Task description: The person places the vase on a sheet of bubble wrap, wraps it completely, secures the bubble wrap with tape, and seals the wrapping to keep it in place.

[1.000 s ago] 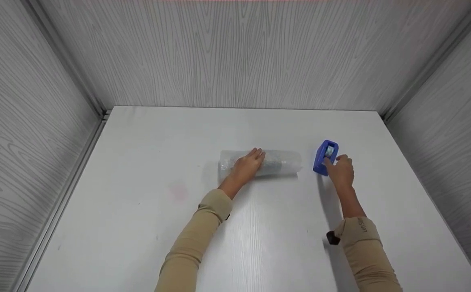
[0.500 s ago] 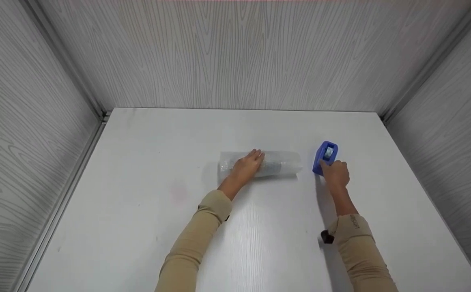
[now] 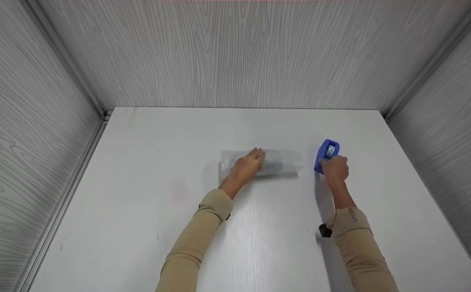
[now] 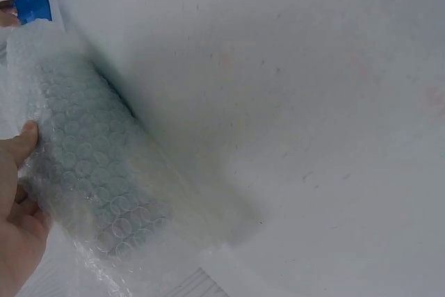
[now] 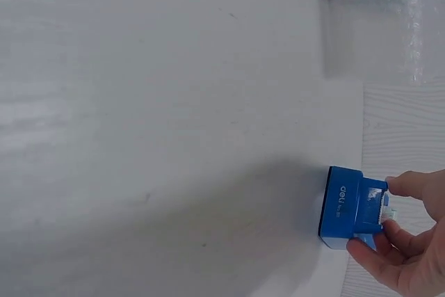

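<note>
A bubble-wrapped bundle lies lengthwise across the white table, greenish through its clear bubbles in the left wrist view. My left hand holds it from above near its left half. Thumb and bent fingers show against the wrap in the left wrist view. To the right stands a blue tape dispenser with a roll of tape in it. My right hand grips its near, cutter end. In the right wrist view, fingertips touch both sides of the dispenser around the cutter; any tape end is hard to make out.
The white table ends at a grey wood-grain back wall, with similar walls at left and right. A gap separates the bundle from the dispenser.
My right hand has moved slightly left and its fingers have closed in at the dispenser's near end, off the tape roll. My left hand and the bundle have stayed in place.
</note>
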Demonstrator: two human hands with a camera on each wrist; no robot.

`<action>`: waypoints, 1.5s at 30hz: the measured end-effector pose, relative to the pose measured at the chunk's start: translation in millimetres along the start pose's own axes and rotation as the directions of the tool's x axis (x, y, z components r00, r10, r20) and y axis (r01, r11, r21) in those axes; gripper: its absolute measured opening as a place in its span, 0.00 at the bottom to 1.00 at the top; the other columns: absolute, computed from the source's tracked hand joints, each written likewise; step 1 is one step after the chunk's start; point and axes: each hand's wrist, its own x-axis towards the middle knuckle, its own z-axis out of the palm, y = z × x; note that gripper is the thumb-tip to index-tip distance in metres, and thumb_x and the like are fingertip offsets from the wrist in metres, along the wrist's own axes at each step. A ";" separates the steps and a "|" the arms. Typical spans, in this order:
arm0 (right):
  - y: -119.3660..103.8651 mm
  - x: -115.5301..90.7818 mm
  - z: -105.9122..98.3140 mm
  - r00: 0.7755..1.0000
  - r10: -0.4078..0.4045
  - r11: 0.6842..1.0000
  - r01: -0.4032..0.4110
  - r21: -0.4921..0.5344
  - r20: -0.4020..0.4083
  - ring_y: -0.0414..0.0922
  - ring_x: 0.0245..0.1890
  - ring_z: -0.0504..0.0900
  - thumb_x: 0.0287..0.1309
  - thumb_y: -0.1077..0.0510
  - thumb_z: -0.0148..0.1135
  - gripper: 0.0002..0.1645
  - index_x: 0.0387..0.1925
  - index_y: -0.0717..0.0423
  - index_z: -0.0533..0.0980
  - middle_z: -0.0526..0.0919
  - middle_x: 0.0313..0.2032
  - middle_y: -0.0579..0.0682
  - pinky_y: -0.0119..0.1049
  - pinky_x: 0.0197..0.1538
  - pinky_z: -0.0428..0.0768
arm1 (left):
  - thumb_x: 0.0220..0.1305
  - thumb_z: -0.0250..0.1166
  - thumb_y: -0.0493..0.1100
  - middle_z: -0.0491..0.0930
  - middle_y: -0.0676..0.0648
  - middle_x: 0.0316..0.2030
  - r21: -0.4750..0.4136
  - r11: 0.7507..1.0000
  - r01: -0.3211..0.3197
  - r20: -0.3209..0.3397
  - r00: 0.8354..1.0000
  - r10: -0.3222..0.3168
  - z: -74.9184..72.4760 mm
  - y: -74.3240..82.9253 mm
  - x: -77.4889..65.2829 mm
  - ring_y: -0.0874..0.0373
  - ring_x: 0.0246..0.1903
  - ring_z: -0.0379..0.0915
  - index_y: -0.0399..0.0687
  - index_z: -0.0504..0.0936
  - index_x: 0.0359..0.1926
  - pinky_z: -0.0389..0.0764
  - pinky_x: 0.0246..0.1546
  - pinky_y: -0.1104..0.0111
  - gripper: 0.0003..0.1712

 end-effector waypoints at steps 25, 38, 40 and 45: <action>6.1 -1.7 6.9 0.991 0.067 0.945 -0.026 0.327 -0.117 0.59 0.49 0.70 0.62 0.52 0.52 0.27 0.50 0.74 0.67 0.68 0.48 0.66 0.51 0.51 0.69 | 0.64 0.58 0.38 0.71 0.38 0.55 -0.088 0.996 0.016 0.070 0.998 -0.010 2.0 -0.9 -0.1 0.47 0.57 0.64 0.33 0.72 0.57 0.73 0.49 0.62 0.21; 7.5 -4.3 9.1 0.976 0.215 0.777 -0.152 0.611 -0.030 0.43 0.34 0.80 0.67 0.56 0.42 0.23 0.53 0.72 0.68 0.76 0.38 0.57 0.27 0.35 0.75 | 0.65 0.58 0.40 0.70 0.40 0.56 -0.138 0.989 0.043 0.075 0.997 -0.033 20.8 -10.4 3.6 0.48 0.58 0.63 0.35 0.72 0.58 0.73 0.49 0.62 0.22; 6.6 -5.4 9.8 0.976 0.216 0.767 -0.159 0.622 -0.016 0.45 0.39 0.78 0.68 0.57 0.41 0.24 0.55 0.72 0.67 0.74 0.43 0.59 0.29 0.40 0.75 | 0.64 0.58 0.39 0.71 0.38 0.55 -0.119 0.992 0.035 0.059 0.998 -0.029 9.9 -5.4 2.3 0.47 0.57 0.65 0.33 0.73 0.56 0.73 0.48 0.62 0.21; 5.3 -8.2 11.4 0.977 0.214 0.746 -0.166 0.645 0.005 0.48 0.47 0.76 0.68 0.58 0.39 0.24 0.55 0.73 0.65 0.66 0.51 0.63 0.33 0.49 0.74 | 0.65 0.57 0.39 0.71 0.40 0.56 -0.057 0.998 0.041 0.082 0.996 -0.036 0.0 -1.0 -0.7 0.49 0.58 0.64 0.34 0.71 0.58 0.73 0.49 0.64 0.22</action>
